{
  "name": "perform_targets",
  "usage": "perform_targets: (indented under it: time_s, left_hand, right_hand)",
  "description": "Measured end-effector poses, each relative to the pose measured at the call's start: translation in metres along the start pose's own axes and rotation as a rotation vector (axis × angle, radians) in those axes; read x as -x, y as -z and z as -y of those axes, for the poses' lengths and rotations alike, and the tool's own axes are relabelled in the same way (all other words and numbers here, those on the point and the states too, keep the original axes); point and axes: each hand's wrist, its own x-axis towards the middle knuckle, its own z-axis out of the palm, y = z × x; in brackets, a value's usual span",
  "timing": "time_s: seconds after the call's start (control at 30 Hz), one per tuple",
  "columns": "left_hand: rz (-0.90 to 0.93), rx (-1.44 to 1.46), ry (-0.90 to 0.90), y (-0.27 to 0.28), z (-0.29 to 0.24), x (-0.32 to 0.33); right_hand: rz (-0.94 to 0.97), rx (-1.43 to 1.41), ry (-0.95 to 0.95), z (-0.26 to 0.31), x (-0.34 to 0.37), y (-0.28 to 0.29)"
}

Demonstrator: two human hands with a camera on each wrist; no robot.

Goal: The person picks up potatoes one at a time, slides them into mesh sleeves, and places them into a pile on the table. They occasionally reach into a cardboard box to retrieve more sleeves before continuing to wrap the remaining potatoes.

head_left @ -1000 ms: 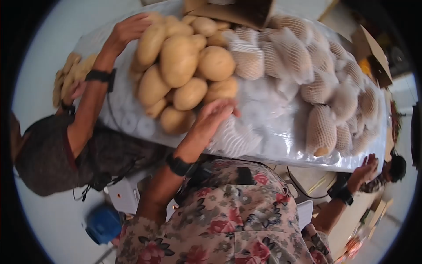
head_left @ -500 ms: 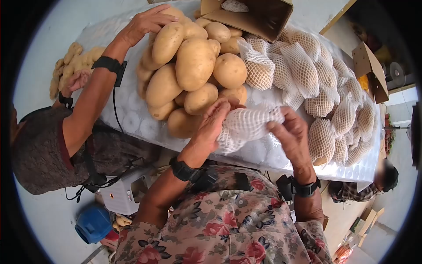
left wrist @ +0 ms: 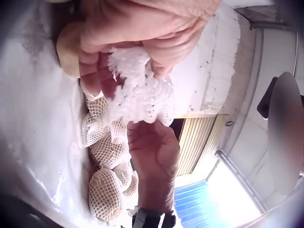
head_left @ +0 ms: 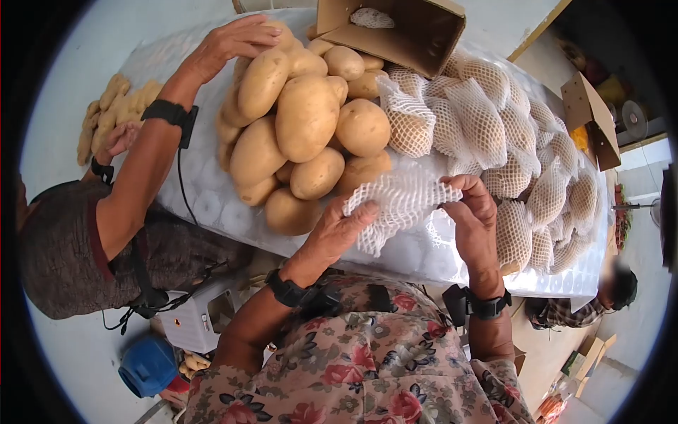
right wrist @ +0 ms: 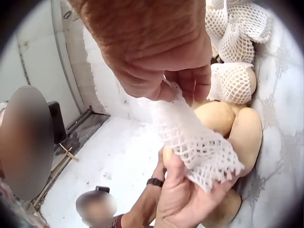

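pale pink floral shirt (head_left: 314, 385), red roses (head_left: 344, 373), black wristbands (head_left: 487, 306)

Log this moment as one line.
left hand: grips white foam net | right hand: pinches net's other end | net: no potato visible inside | bare potatoes: piled left | netted potatoes: heaped right

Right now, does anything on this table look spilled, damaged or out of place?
Nothing looks spilled or damaged. One oddity: beside the right hand, one netted potato shows a bare end outside its sleeve, so it seems incompletely covered.

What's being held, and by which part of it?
A white mesh sleeve, by its ends: left hand grips one, right hand pinches the other.
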Motion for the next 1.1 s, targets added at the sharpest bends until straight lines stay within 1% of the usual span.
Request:
perform_targets:
  time_s: [0.03, 0.07, 0.1, 0.13, 0.2, 0.23, 0.33, 0.37, 0.4, 0.47, 0.57, 0.67, 0.7, 0.8, 0.83, 0.9, 0.93, 1.0, 1.03, 1.1]
  left_hand:
    - [-0.024, -0.055, -0.033, -0.001, 0.003, -0.001]
    - [-0.027, -0.152, -0.028, -0.003, 0.001, -0.002]
    - [-0.031, -0.25, -0.021, -0.004, -0.004, -0.002]
    - [-0.035, -0.35, -0.014, -0.006, -0.006, -0.002]
    - [-0.039, -0.409, -0.064, -0.006, 0.003, -0.004]
    - [-0.037, -0.438, -0.092, -0.008, 0.006, -0.006]
    - [-0.045, -0.46, -0.149, -0.013, 0.004, -0.01]
    - [-0.037, -0.442, -0.135, -0.013, 0.004, -0.012]
    - [-0.031, -0.424, -0.12, -0.013, 0.005, -0.012]
    - [-0.015, -0.401, -0.096, -0.013, 0.005, -0.012]
    - [0.013, -0.409, -0.057, -0.008, 0.0, -0.01]
    - [0.025, -0.454, -0.011, 0.001, 0.003, -0.008]
    - [0.022, -0.472, -0.005, 0.003, 0.004, -0.007]
    - [0.012, -0.512, 0.01, 0.014, 0.02, -0.004]
    - [0.009, -0.524, 0.013, 0.016, 0.023, -0.003]
    - [0.018, -0.704, 0.018, 0.016, 0.022, 0.002]
    - [0.024, -0.794, 0.02, 0.015, 0.019, 0.005]
    - [0.008, -0.821, -0.123, 0.006, 0.013, 0.008]
    - [-0.001, -0.833, -0.194, 0.003, 0.008, 0.009]
    - [-0.018, -0.711, -0.189, 0.001, -0.004, 0.011]
  right_hand:
    - [-0.014, -0.069, -0.095, 0.005, 0.002, 0.006]
    - [-0.028, -0.14, -0.192, 0.008, 0.003, 0.012]
    - [-0.054, -0.226, -0.157, 0.002, 0.003, 0.017]
    - [-0.083, -0.197, -0.142, 0.002, 0.003, 0.022]
    - [-0.149, -0.14, -0.111, 0.006, 0.003, 0.028]
    - [-0.114, -0.153, -0.11, 0.004, 0.005, 0.035]
    - [0.139, 0.171, -0.134, 0.013, 0.012, 0.019]
    - [0.325, 0.068, -0.225, 0.007, 0.012, 0.024]
    - [0.387, -0.018, -0.298, -0.006, 0.015, 0.026]
    - [0.465, -0.072, -0.281, -0.034, 0.019, 0.042]
    - [0.14, -0.01, -0.225, -0.009, 0.018, 0.025]
    - [-0.082, -0.136, -0.186, -0.017, 0.011, 0.034]
    - [-0.064, -0.167, -0.192, -0.019, 0.011, 0.041]
    - [-0.085, -0.292, -0.211, -0.024, 0.012, 0.04]
    - [-0.108, -0.293, -0.199, -0.024, 0.012, 0.038]
    - [-0.156, -0.294, -0.171, -0.024, 0.011, 0.033]
    - [-0.168, -0.218, -0.125, -0.022, 0.011, 0.031]
    - [-0.192, -0.064, -0.034, -0.011, 0.01, 0.026]
    - [-0.192, -0.031, -0.025, -0.005, 0.011, 0.024]
    - [-0.183, 0.037, -0.006, 0.005, 0.015, 0.017]
